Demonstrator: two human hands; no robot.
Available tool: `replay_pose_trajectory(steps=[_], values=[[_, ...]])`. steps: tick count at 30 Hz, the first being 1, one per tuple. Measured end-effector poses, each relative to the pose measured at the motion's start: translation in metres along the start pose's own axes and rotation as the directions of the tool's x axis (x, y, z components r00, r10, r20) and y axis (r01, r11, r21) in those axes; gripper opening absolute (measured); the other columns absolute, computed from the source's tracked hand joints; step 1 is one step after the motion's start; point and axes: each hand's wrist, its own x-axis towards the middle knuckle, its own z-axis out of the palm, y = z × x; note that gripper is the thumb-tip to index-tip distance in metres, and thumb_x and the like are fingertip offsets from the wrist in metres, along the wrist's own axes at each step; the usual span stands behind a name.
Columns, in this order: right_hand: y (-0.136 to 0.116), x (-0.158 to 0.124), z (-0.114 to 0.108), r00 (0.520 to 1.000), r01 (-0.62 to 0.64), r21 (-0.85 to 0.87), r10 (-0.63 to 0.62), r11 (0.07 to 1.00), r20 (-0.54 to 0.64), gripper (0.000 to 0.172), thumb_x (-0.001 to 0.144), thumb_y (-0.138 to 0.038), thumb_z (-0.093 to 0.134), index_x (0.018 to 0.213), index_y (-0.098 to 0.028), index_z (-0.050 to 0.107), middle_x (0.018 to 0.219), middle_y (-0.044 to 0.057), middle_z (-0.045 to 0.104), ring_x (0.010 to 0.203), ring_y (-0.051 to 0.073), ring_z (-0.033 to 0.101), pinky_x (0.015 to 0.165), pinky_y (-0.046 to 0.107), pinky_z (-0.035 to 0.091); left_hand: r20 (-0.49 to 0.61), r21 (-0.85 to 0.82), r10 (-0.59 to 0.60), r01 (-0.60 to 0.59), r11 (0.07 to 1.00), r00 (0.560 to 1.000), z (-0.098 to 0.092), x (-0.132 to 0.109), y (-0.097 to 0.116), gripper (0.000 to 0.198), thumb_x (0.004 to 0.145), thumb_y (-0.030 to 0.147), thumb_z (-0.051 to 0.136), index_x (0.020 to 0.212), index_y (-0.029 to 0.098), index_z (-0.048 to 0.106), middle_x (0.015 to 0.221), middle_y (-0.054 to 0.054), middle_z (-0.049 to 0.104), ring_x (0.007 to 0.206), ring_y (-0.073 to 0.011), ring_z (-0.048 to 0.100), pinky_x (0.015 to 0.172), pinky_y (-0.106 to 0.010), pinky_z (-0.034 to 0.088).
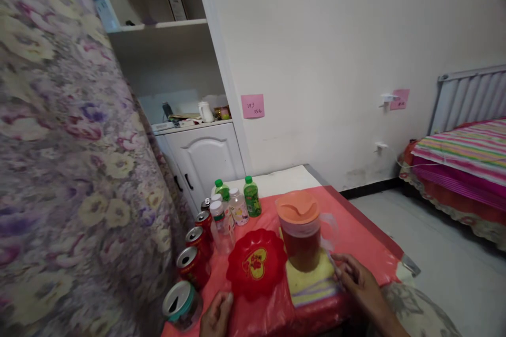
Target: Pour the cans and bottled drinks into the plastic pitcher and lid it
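Near the front edge of the table, my left hand (216, 316) rests with loosely bent fingers and nothing visible in it. A red scalloped plate (272, 268) with a yellow heart design lies just beyond its fingertips. My right hand (358, 280) is at the right edge of a folded yellow cloth (306, 290), fingers slightly apart; whether they touch the cloth I cannot tell. On that cloth stands a clear plastic pitcher (302, 245) of brown liquid. Its orange lid (297, 208) is on, and its handle (329, 229) points right.
Along the table's left side stand several red cans (193, 267), a clear jar (182, 305) with a can-style top, clear bottles (223, 229) and green bottles (252, 197). A floral curtain (87, 168) hangs at left. Behind are a white cabinet (205, 155) and wall; a bed (466, 168) stands right.
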Motion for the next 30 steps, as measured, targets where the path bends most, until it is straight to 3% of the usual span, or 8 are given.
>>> replay_pose_trajectory(steps=[7, 17, 30], values=[[-0.011, -0.007, 0.001, 0.999, -0.013, 0.065, 0.009, 0.998, 0.050, 0.044, 0.080, -0.056, 0.065, 0.104, -0.019, 0.066, 0.070, 0.001, 0.068, 0.068, 0.023, 0.064, 0.067, 0.034, 0.048, 0.028, -0.039, -0.014, 0.015, 0.999, 1.000, 0.001, -0.001, 0.007, 0.048, 0.070, 0.069, 0.070, 0.069, 0.022, 0.059, 0.067, 0.003, 0.059, 0.070, -0.0192, 0.054, 0.066, -0.029, 0.046], [-0.017, -0.009, -0.012, 0.999, 0.008, 0.092, -0.013, 0.996, 0.049, 0.043, 0.079, -0.057, 0.066, 0.101, -0.020, 0.069, 0.067, 0.001, 0.068, 0.065, 0.022, 0.064, 0.066, 0.035, 0.050, -0.044, -0.033, -0.003, 0.001, 0.999, 0.999, 0.008, -0.004, 0.020, 0.050, 0.065, 0.069, 0.074, 0.064, 0.022, 0.056, 0.063, 0.003, 0.056, 0.068, -0.0189, 0.053, 0.064, -0.027, 0.043], [-0.008, -0.005, -0.011, 0.993, -0.063, 0.053, 0.057, 0.997, 0.108, 0.050, 0.074, -0.061, 0.069, 0.102, -0.020, 0.070, 0.070, 0.002, 0.071, 0.073, 0.025, 0.069, 0.071, 0.034, 0.054, -0.023, -0.106, -0.027, 0.024, 0.994, 0.999, 0.005, -0.005, 0.009, 0.048, 0.069, 0.067, 0.072, 0.068, 0.021, 0.058, 0.065, 0.004, 0.057, 0.068, -0.0173, 0.052, 0.064, -0.027, 0.045]])
